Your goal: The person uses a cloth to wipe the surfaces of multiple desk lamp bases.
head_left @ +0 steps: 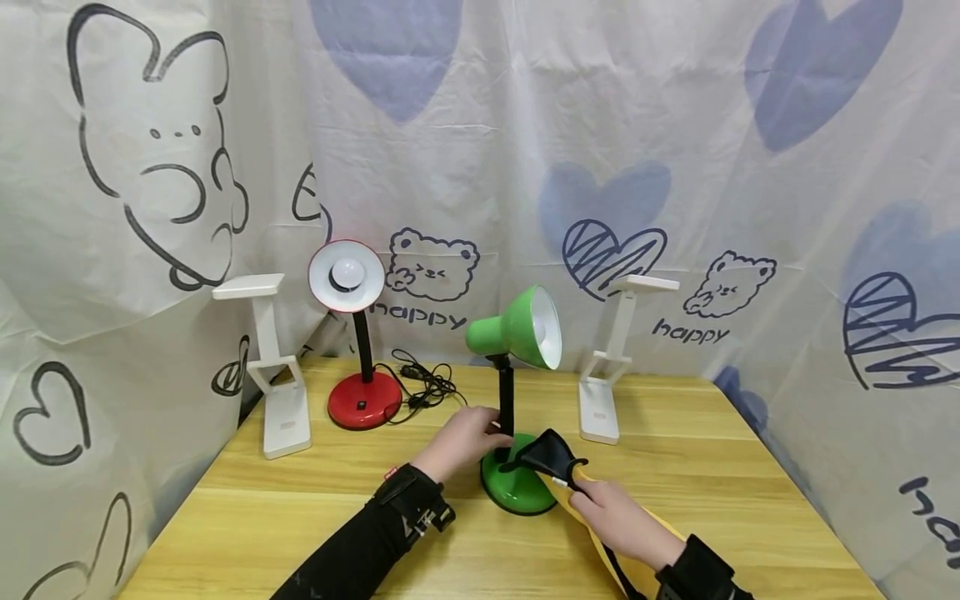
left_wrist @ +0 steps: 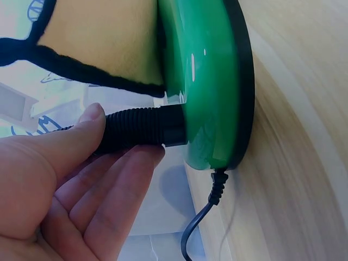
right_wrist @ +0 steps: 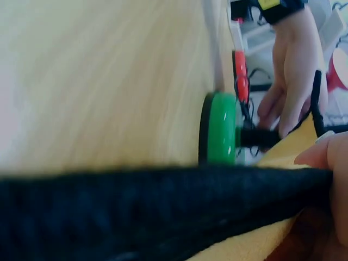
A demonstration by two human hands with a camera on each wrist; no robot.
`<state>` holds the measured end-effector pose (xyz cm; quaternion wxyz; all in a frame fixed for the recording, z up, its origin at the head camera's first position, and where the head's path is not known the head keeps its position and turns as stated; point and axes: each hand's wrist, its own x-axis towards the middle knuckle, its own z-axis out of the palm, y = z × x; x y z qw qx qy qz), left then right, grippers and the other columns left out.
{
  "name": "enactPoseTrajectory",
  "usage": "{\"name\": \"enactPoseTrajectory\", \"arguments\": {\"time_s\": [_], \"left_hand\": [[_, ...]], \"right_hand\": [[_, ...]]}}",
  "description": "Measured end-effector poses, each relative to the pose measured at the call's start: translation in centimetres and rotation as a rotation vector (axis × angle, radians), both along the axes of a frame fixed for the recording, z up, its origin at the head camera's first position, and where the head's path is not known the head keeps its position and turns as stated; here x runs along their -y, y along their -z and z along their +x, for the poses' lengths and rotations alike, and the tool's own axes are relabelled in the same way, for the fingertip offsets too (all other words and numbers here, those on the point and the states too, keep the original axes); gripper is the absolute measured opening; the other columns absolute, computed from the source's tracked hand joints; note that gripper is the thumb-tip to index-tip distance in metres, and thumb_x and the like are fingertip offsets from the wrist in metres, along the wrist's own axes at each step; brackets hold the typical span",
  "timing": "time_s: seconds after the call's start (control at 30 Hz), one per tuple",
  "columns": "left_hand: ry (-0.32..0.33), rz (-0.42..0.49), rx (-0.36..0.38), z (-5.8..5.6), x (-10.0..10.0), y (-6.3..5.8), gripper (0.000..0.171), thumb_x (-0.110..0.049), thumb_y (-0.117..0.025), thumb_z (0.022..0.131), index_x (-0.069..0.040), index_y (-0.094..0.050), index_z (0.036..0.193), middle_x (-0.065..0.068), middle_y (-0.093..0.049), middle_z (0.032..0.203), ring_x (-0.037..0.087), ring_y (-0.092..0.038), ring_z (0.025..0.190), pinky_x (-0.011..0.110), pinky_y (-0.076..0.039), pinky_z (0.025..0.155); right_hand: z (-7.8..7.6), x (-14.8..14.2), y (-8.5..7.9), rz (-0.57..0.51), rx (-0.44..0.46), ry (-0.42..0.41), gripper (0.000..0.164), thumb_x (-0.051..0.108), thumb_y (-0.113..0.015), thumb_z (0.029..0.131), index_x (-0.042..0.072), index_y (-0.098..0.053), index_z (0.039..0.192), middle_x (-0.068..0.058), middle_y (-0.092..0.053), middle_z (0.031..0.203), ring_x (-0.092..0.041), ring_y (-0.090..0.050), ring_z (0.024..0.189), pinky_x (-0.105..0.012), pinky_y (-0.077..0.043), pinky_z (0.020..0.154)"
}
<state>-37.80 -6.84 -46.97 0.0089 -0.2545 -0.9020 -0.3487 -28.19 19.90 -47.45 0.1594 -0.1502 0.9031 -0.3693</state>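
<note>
The left hand (head_left: pixel 467 435) grips the black ribbed neck (left_wrist: pixel 133 128) of the glossy green round-based desk lamp (head_left: pixel 507 400), right of frame centre. The right hand (head_left: pixel 621 523), lower right, pinches the yellow cloth with black edging (left_wrist: pixel 103 41). The cloth should fold softly; the neck probably flexes, so hold it low, near the likely slippery base.

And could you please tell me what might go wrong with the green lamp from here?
The green lamp could tip if the left hand loosens on its black stem while the right hand moves the yellow cloth. The cloth's black trim, close to the stem, may snag and drag the lamp. The cord leaving the green base might also catch if the lamp is shifted.
</note>
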Motion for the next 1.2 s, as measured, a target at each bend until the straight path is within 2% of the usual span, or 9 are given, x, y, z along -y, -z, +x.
{"name": "enactPoseTrajectory", "arguments": {"time_s": [0.2, 0.53, 0.67, 0.73, 0.8, 0.9, 0.97, 1.03, 1.2], "left_hand": [[-0.002, -0.006, 0.001, 0.0, 0.0, 0.0, 0.022, -0.04, -0.07, 0.088, -0.02, -0.07, 0.097, -0.007, -0.072, 0.091, 0.004, -0.067, 0.082, 0.021, -0.052, 0.07], [-0.003, 0.001, -0.005, 0.0, 0.0, 0.1, 0.018, -0.035, -0.072, 0.088, -0.019, -0.069, 0.095, -0.005, -0.072, 0.09, 0.006, -0.068, 0.082, 0.022, -0.052, 0.069], [-0.005, 0.002, -0.003, 0.0, 0.0, 0.1, 0.019, -0.036, -0.072, 0.087, -0.019, -0.07, 0.096, -0.004, -0.072, 0.091, 0.006, -0.068, 0.082, 0.021, -0.052, 0.069], [-0.008, 0.002, 0.002, 0.0, 0.0, 0.1, 0.02, -0.037, -0.072, 0.087, -0.02, -0.07, 0.096, -0.004, -0.072, 0.092, 0.006, -0.068, 0.082, 0.021, -0.052, 0.069], [-0.012, 0.004, 0.007, 0.0, 0.0, 0.1, 0.02, -0.038, -0.072, 0.087, -0.02, -0.07, 0.097, -0.004, -0.072, 0.093, 0.006, -0.068, 0.083, 0.021, -0.052, 0.07], [-0.013, 0.005, 0.011, 0.0, 0.0, 0.1, 0.021, -0.038, -0.071, 0.087, -0.02, -0.07, 0.097, -0.004, -0.073, 0.093, 0.006, -0.068, 0.082, 0.021, -0.052, 0.07], [-0.012, 0.001, 0.01, 0.0, 0.0, 0.1, 0.021, -0.038, -0.071, 0.087, -0.02, -0.07, 0.097, -0.005, -0.072, 0.093, 0.005, -0.068, 0.082, 0.021, -0.052, 0.07], [-0.013, -0.004, 0.007, 0.0, 0.0, 0.1, 0.02, -0.038, -0.071, 0.087, -0.02, -0.07, 0.096, -0.005, -0.072, 0.091, 0.005, -0.067, 0.081, 0.021, -0.052, 0.069], [-0.008, -0.002, 0.0, 0.0, 0.0, 0.1, 0.017, -0.036, -0.071, 0.087, -0.02, -0.069, 0.094, -0.007, -0.071, 0.089, 0.005, -0.066, 0.08, 0.021, -0.051, 0.068]], "right_hand": [[-0.1, 0.5, 0.1, 0.006, -0.008, 0.029, 0.044, 0.041, -0.036, 0.104, 0.005, -0.06, 0.096, 0.002, -0.037, 0.062, -0.012, -0.029, 0.047, -0.028, -0.03, 0.044], [-3.8, 0.4, 0.6, -0.029, -0.043, 0.051, 0.044, 0.041, -0.034, 0.105, 0.004, -0.058, 0.101, 0.002, -0.033, 0.061, -0.012, -0.025, 0.048, -0.027, -0.028, 0.046], [-5.1, 0.7, 0.9, -0.038, -0.058, 0.083, 0.047, 0.042, -0.034, 0.105, 0.004, -0.058, 0.118, -0.005, -0.037, 0.066, -0.014, -0.028, 0.05, -0.029, -0.03, 0.051], [-5.5, 0.9, 1.1, -0.029, -0.083, 0.095, 0.053, 0.044, -0.036, 0.104, 0.003, -0.054, 0.131, -0.011, -0.055, 0.082, -0.013, -0.037, 0.057, -0.03, -0.035, 0.059], [-5.8, 1.1, 1.2, -0.019, -0.092, 0.089, 0.056, 0.045, -0.036, 0.103, 0.003, -0.048, 0.139, -0.016, -0.056, 0.087, -0.014, -0.038, 0.059, -0.031, -0.034, 0.06], [-5.8, 1.0, 1.3, -0.003, -0.107, 0.064, 0.053, 0.044, -0.036, 0.104, 0.001, -0.054, 0.128, -0.011, -0.055, 0.079, -0.012, -0.036, 0.056, -0.028, -0.034, 0.057], [-5.6, 0.8, 1.3, -0.006, -0.091, 0.051, 0.047, 0.045, -0.035, 0.104, 0.004, -0.057, 0.114, -0.004, -0.036, 0.064, -0.013, -0.028, 0.049, -0.028, -0.03, 0.049], [-5.3, 0.6, 1.3, -0.005, -0.088, 0.045, 0.045, 0.045, -0.035, 0.104, 0.006, -0.057, 0.105, 0.001, -0.032, 0.062, -0.011, -0.025, 0.047, -0.027, -0.029, 0.047], [-3.7, -0.2, 1.0, 0.017, -0.07, 0.01, 0.042, 0.041, -0.037, 0.104, 0.006, -0.06, 0.101, 0.003, -0.032, 0.059, -0.011, -0.023, 0.045, -0.027, -0.025, 0.043]]}}
